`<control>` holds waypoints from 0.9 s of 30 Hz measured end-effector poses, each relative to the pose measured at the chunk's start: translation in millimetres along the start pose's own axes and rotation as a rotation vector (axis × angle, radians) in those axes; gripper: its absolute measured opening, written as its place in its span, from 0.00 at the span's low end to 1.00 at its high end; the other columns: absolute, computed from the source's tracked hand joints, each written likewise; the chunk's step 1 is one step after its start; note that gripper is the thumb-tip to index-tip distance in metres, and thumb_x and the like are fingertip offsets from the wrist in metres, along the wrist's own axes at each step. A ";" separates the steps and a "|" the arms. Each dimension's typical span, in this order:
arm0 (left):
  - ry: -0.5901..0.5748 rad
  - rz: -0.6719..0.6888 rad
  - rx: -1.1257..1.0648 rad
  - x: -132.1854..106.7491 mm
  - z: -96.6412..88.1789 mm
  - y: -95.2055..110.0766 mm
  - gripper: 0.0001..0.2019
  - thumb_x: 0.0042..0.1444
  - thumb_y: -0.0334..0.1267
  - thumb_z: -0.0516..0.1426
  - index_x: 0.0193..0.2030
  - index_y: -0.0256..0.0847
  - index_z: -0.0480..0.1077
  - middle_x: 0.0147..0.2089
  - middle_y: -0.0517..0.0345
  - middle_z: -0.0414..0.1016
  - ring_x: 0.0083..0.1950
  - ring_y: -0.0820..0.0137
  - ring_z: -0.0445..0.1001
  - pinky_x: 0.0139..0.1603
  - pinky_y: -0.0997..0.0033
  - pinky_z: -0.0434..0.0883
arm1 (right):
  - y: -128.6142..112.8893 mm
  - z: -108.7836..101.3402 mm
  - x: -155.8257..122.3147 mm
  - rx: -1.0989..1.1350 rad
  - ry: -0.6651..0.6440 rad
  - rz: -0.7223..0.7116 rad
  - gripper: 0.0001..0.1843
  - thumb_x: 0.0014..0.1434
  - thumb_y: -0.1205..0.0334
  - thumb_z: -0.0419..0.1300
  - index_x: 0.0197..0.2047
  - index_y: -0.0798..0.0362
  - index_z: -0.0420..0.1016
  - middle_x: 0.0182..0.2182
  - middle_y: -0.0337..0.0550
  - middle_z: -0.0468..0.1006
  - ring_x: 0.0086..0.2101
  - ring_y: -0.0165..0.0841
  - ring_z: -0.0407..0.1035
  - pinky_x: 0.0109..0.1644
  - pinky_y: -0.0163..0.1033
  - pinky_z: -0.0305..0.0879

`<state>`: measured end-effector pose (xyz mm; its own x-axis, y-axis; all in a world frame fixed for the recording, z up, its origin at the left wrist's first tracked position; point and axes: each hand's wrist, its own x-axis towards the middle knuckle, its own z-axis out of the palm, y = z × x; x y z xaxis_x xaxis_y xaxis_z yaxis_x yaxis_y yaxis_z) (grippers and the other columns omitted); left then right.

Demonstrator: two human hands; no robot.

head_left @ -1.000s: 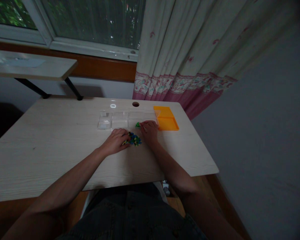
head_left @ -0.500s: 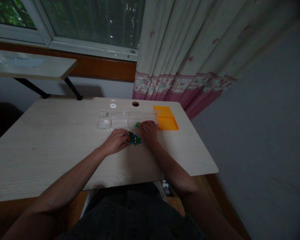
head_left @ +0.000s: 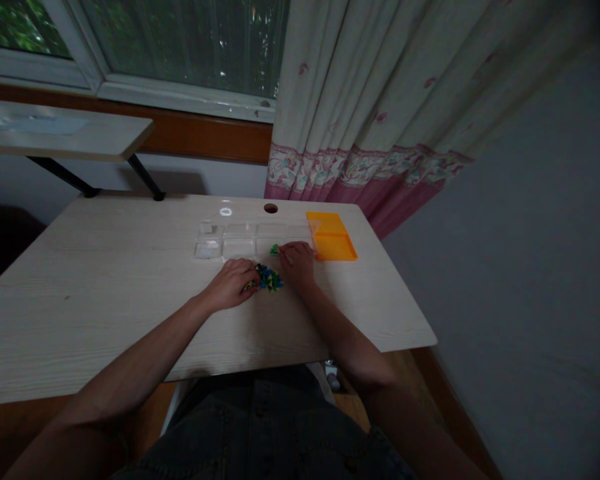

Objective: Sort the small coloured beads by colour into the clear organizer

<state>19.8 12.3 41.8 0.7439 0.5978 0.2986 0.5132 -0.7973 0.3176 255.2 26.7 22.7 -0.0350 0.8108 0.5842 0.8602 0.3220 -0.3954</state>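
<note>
A small heap of blue, green, yellow and dark plastic pieces [head_left: 270, 278] lies on the table. My left hand [head_left: 234, 281] rests at the heap's left edge with its fingers curled in against the pieces; what is under the fingertips is hidden. Beyond the heap is a clear plastic tray [head_left: 240, 248] divided into several compartments. A few green pieces [head_left: 275, 249] sit in its front row. Right beside them, my right hand [head_left: 298, 260] hovers over or touches the tray, its fingers bent and drawn together. Anything between those fingers is too small to make out.
An orange lid or shallow box [head_left: 336, 239] lies at the tray's right end, partly overlapped by it. A round cable hole [head_left: 271, 209] is behind the tray. A raised shelf [head_left: 105, 137] stands on black legs at the back left. The table [head_left: 105, 293] ends near my body.
Both hands stay almost where they were. The fingers of my left hand have shifted slightly against the heap; the tray and the orange piece have not moved.
</note>
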 end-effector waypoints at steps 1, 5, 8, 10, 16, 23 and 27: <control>0.001 -0.001 0.002 0.0 -0.1 0.1 0.06 0.63 0.40 0.57 0.41 0.43 0.73 0.43 0.51 0.72 0.48 0.59 0.69 0.48 0.58 0.62 | -0.2 -0.2 0.0 0.004 -0.004 0.004 0.09 0.66 0.59 0.60 0.41 0.47 0.83 0.40 0.44 0.81 0.46 0.39 0.68 0.53 0.46 0.61; 0.000 -0.002 0.001 0.3 -0.5 -0.2 0.06 0.62 0.40 0.57 0.41 0.43 0.73 0.42 0.51 0.72 0.47 0.59 0.69 0.47 0.59 0.62 | 0.1 0.4 0.2 -0.004 -0.018 0.006 0.09 0.66 0.59 0.60 0.41 0.48 0.83 0.41 0.45 0.81 0.47 0.39 0.68 0.53 0.46 0.61; 0.000 0.001 -0.002 0.7 -0.9 -0.3 0.05 0.61 0.39 0.58 0.40 0.43 0.73 0.42 0.52 0.72 0.47 0.60 0.69 0.48 0.59 0.63 | 0.6 1.5 0.5 -0.015 -0.020 0.005 0.10 0.67 0.58 0.59 0.41 0.48 0.83 0.40 0.45 0.81 0.46 0.38 0.68 0.54 0.46 0.62; 0.004 -0.002 -0.007 1.0 -1.4 -0.1 0.04 0.61 0.38 0.58 0.40 0.43 0.74 0.42 0.52 0.72 0.48 0.60 0.69 0.48 0.60 0.63 | 0.7 1.9 0.6 -0.015 -0.018 0.001 0.11 0.67 0.58 0.59 0.41 0.49 0.83 0.40 0.45 0.81 0.46 0.38 0.69 0.54 0.45 0.62; 0.010 -0.016 -0.064 1.7 -1.2 -1.3 0.04 0.60 0.38 0.59 0.39 0.43 0.75 0.42 0.53 0.72 0.48 0.61 0.70 0.47 0.61 0.64 | 0.9 1.3 0.0 -0.004 -0.007 -0.016 0.10 0.66 0.59 0.60 0.40 0.50 0.83 0.40 0.45 0.81 0.45 0.38 0.69 0.52 0.44 0.62; 0.124 -0.056 -0.203 1.9 5.9 -11.1 0.06 0.61 0.40 0.60 0.39 0.41 0.74 0.41 0.53 0.72 0.46 0.64 0.71 0.48 0.63 0.66 | 1.8 1.5 -0.3 0.007 -0.001 -0.031 0.11 0.67 0.59 0.59 0.40 0.49 0.83 0.40 0.45 0.81 0.45 0.38 0.68 0.52 0.46 0.62; 0.223 -0.110 -0.288 2.7 8.9 -15.4 0.07 0.61 0.42 0.60 0.39 0.40 0.74 0.39 0.53 0.71 0.44 0.64 0.71 0.47 0.64 0.68 | 0.6 2.1 -1.3 0.025 0.021 -0.060 0.10 0.66 0.60 0.59 0.40 0.50 0.83 0.39 0.45 0.81 0.45 0.38 0.69 0.52 0.45 0.62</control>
<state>17.7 25.5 29.7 0.5630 0.7074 0.4274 0.4203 -0.6903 0.5889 254.8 26.8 20.3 -0.0752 0.7794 0.6220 0.8438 0.3821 -0.3768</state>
